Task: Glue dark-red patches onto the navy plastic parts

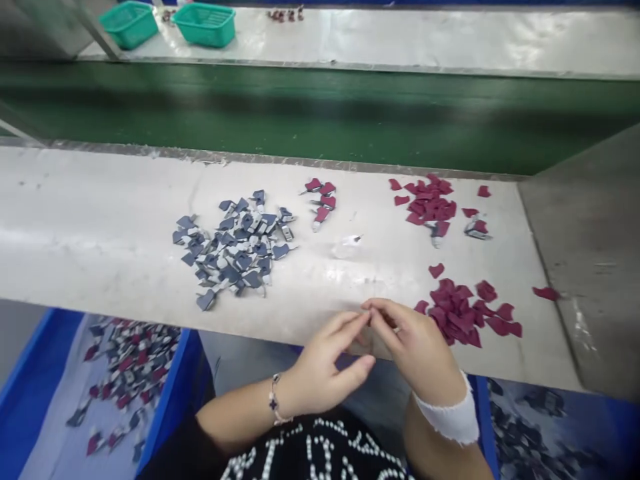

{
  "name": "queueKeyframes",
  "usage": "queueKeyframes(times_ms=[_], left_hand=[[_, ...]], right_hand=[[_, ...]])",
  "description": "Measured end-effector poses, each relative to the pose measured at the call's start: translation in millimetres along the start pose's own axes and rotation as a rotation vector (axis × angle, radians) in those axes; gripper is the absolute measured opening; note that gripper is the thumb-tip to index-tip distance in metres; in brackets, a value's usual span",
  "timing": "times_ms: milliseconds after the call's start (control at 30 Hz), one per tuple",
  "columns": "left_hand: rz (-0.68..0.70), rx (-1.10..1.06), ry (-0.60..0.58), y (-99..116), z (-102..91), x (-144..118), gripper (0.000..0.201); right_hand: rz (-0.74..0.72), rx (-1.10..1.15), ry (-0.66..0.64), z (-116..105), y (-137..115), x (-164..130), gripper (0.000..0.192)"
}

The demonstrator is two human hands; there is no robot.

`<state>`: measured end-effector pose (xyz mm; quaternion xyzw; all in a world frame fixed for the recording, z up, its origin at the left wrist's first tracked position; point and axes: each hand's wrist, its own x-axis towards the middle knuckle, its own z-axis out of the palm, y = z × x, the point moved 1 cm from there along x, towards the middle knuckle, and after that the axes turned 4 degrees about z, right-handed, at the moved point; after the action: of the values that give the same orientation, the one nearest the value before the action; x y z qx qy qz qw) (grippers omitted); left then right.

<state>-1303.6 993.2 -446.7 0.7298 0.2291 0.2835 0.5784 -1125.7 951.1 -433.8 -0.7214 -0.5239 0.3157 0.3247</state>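
My left hand (327, 367) is over the table's front edge, fingers stretched out and thumb apart. Its fingertips meet those of my right hand (423, 343), which are pinched together; anything between them is too small or hidden to make out. Right beside my right hand lies a heap of flat maroon pieces (457, 313). A second maroon heap (430, 200) is farther back. To the left spreads a pile of small grey-blue and white parts (235, 250). Several maroon-topped parts (323, 200) sit between the piles, and a small whitish part (350, 245) lies in front of them.
A blue bin (185, 373) with mixed grey and maroon parts stands below left; another blue bin (487, 427) with dark parts is below right. A metal panel (590, 267) bounds the table's right end. Green baskets (205, 27) stand on the surface behind the green belt (310, 113).
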Motion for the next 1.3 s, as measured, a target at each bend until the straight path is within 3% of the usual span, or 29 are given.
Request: queueKeyframes(times_ms=[67,133,233,300,400,533,600,733,833,900,1000,1133,1200,1300], left_hand=[[0.04,0.175,-0.019,1.1,-10.8,-3.6,0.048],[0.003,0.489,0.112,0.7,-32.8,-5.7,0.035],[-0.214,0.999,0.357,-1.1,-72.0,-6.5,0.033],[-0.306,1.189,0.372,-2.0,-89.7,-5.1,0.04],[-0.318,1.289,0.344,-4.1,-100.1,-0.6,0.042],[-0.385,1.343,0.45,-12.6,-103.4,5.4,0.037],[-0.425,1.337,0.498,-16.8,-105.2,5.8,0.031],[-0.287,1.223,0.538,-11.9,-105.7,-1.7,0.024],[-0.163,0.971,0.579,3.0,-101.4,-5.0,0.022],[-0.165,0.688,0.501,12.5,-96.8,3.2,0.024],[-0.174,0.341,0.271,22.2,-89.4,34.7,0.028],[-0.228,-0.006,0.07,20.3,-82.3,90.0,0.022],[-0.31,-0.272,0.037,11.5,-78.2,110.5,0.022],[-0.439,-0.628,0.108,-7.5,-72.2,123.7,0.029]], right_hand=[[0.059,-0.041,0.044,-1.5,6.1,1.4,0.033],[0.096,-0.044,0.052,-5.5,12.3,2.1,0.035],[0.128,-0.079,0.046,-14.6,20.0,4.9,0.044],[0.155,-0.118,0.07,-20.1,22.1,11.4,0.058],[0.234,-0.098,0.116,-21.6,18.9,34.9,0.054],[0.194,-0.048,0.032,-6.3,3.6,88.2,0.081],[0.115,-0.01,-0.071,4.5,-3.8,112.9,0.064],[0.072,0.031,-0.166,12.6,-6.8,129.1,0.025],[0.089,0.084,-0.119,-1.7,-4.5,110.8,0.029],[0.143,0.14,-0.046,-20.9,-4.3,93.2,0.044],[0.163,0.204,0.003,-58.9,-5.7,73.2,0.056],[-0.011,0.246,0.059,-108.7,0.7,66.9,0.046],[-0.082,0.325,0.111,-123.7,8.9,68.7,0.044],[-0.159,0.379,0.152,-129.5,20.1,70.8,0.038]])
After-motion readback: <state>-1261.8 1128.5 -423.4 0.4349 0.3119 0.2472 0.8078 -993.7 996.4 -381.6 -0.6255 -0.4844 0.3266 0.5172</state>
